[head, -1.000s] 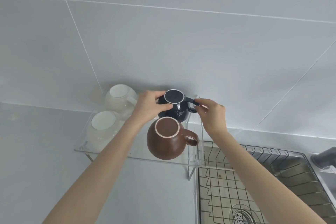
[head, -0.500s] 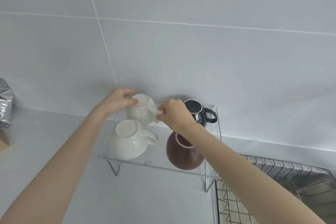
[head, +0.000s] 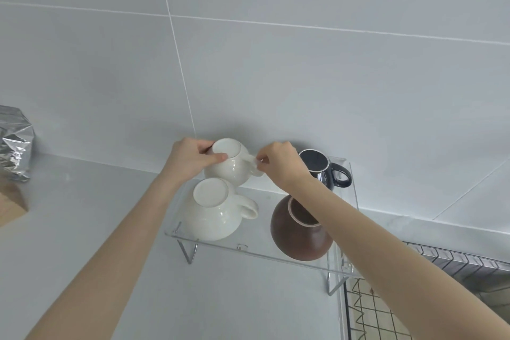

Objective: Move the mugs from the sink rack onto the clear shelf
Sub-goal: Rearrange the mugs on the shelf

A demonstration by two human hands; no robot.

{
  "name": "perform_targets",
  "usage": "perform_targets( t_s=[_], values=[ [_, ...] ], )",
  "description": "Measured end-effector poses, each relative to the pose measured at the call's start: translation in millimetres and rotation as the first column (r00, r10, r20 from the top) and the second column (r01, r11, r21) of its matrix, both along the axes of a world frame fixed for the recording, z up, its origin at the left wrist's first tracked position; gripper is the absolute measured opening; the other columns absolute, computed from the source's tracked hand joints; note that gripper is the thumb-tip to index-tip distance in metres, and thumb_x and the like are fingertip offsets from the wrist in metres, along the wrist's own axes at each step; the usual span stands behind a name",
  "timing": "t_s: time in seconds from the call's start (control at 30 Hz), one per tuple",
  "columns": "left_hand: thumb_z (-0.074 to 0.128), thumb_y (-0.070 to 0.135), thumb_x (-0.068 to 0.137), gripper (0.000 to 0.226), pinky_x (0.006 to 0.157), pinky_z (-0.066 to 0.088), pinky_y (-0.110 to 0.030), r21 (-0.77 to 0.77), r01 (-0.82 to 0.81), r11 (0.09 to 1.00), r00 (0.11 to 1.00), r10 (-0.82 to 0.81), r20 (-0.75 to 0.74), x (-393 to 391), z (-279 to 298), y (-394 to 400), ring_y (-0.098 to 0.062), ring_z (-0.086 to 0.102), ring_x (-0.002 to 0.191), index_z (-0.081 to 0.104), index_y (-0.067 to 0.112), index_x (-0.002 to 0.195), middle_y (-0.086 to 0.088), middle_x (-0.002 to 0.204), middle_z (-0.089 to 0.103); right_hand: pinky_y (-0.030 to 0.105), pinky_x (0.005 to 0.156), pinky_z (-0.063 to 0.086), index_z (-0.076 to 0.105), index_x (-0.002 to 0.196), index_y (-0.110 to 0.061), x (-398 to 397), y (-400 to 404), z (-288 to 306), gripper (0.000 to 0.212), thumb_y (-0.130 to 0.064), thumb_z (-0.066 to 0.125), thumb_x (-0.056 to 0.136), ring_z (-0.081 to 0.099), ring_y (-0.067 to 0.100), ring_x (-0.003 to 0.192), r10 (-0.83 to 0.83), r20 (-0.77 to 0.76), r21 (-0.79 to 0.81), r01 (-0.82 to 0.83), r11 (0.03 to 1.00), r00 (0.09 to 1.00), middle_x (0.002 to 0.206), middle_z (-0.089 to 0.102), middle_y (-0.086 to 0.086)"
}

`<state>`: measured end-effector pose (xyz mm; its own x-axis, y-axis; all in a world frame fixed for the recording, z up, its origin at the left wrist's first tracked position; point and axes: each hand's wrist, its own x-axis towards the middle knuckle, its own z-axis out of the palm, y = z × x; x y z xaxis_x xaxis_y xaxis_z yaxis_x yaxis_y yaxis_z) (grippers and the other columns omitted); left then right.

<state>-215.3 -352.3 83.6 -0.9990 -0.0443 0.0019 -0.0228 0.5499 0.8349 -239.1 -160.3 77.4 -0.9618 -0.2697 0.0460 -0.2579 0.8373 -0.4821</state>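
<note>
Several mugs stand upside down on the clear shelf [head: 265, 254] against the wall. My left hand [head: 190, 160] grips the body of the rear white mug [head: 233, 165] at the back left. My right hand [head: 278, 164] pinches that mug's handle. In front of it sits a second white mug [head: 218, 212], its handle pointing right. A brown mug [head: 298, 234] stands at the front right, partly hidden by my right forearm. The dark blue mug [head: 323, 168] is at the back right, handle to the right.
The wire sink rack [head: 386, 309] lies at the lower right, beside the shelf's right leg. A silver foil bag [head: 15, 143] and a wooden block [head: 11, 201] stand on the counter at the far left. The tiled wall rises directly behind the shelf.
Both hands left the dark blue mug and moved left to the rear white mug. The left hand now closes on its body. The view has shifted left.
</note>
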Motion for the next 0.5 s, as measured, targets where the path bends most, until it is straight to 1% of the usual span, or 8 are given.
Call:
perform_targets(
  t_s=[0.07,0.13,0.2,0.27,0.33,0.43,0.5],
  values=[
    [0.074,0.033,0.068,0.015,0.076,0.037,-0.029,0.005,-0.022,1.000,1.000,0.022,-0.014,0.3,-1.1,1.6,-0.013,0.048,0.079,0.072,0.031,0.082,-0.001,0.080,0.058,0.043,0.080,0.053,0.068,0.095,-0.008,-2.4,0.3,0.3,0.018,-0.009,0.057,0.080,0.061,0.039,0.091,0.004,0.002,-0.012,-0.004,1.000,1.000,0.097,0.070,0.020],
    [0.074,0.030,0.069,0.016,0.077,0.037,-0.029,0.013,-0.043,0.999,0.999,0.043,-0.028,-0.3,-3.7,2.6,-0.014,0.047,0.079,0.072,0.027,0.085,-0.001,0.080,0.058,0.043,0.080,0.053,0.068,0.095,-0.007,-3.0,1.5,-1.6,0.018,-0.009,0.057,0.081,0.061,0.039,0.089,0.004,-0.008,-0.030,-0.004,1.000,1.000,0.095,0.070,0.021],
    [0.074,0.034,0.067,0.018,0.075,0.036,-0.030,0.017,-0.044,0.999,0.999,0.044,-0.024,-0.8,-4.7,2.3,-0.014,0.045,0.077,0.071,0.024,0.081,-0.001,0.079,0.055,0.043,0.077,0.052,0.068,0.092,-0.005,-0.5,1.8,-3.7,0.017,-0.009,0.056,0.081,0.061,0.040,0.085,-0.001,-0.025,-0.037,0.000,0.999,1.000,0.090,0.070,0.022],
    [0.072,0.041,0.062,0.026,0.074,0.034,-0.030,0.000,-0.045,0.999,0.999,0.045,-0.019,-2.1,-6.0,1.5,-0.014,0.044,0.076,0.069,0.020,0.077,-0.001,0.077,0.053,0.042,0.073,0.052,0.067,0.088,-0.003,1.3,2.0,-7.2,0.016,-0.010,0.054,0.083,0.060,0.041,0.080,-0.002,-0.048,-0.033,0.000,0.999,0.999,0.085,0.070,0.023],
    [0.071,0.043,0.060,0.033,0.074,0.034,-0.030,-0.007,-0.054,0.999,0.998,0.053,-0.014,-3.4,-7.1,0.4,-0.014,0.044,0.075,0.071,0.016,0.080,-0.002,0.077,0.054,0.042,0.071,0.052,0.066,0.084,-0.001,1.2,0.8,-9.2,0.016,-0.010,0.053,0.083,0.059,0.042,0.078,-0.004,-0.051,-0.018,0.003,1.000,0.999,0.082,0.069,0.023],
    [0.070,0.046,0.057,0.035,0.073,0.034,-0.030,-0.022,-0.055,0.998,0.998,0.055,-0.009,-1.4,-5.8,1.0,-0.014,0.044,0.075,0.071,0.018,0.079,-0.001,0.077,0.053,0.043,0.072,0.053,0.065,0.086,-0.001,1.1,-0.7,-6.8,0.015,-0.008,0.052,0.083,0.059,0.042,0.079,0.009,-0.041,0.018,-0.009,1.000,0.999,0.085,0.068,0.023],
    [0.070,0.045,0.058,0.039,0.074,0.035,-0.030,-0.040,-0.054,0.998,0.999,0.054,0.005,-0.9,-3.7,1.8,-0.015,0.046,0.075,0.069,0.014,0.081,-0.002,0.077,0.054,0.045,0.074,0.053,0.063,0.092,0.000,2.9,-0.1,-4.9,0.017,-0.007,0.049,0.085,0.060,0.042,0.083,0.019,-0.028,0.021,-0.019,1.000,0.999,0.089,0.068,0.023]
  ],
)
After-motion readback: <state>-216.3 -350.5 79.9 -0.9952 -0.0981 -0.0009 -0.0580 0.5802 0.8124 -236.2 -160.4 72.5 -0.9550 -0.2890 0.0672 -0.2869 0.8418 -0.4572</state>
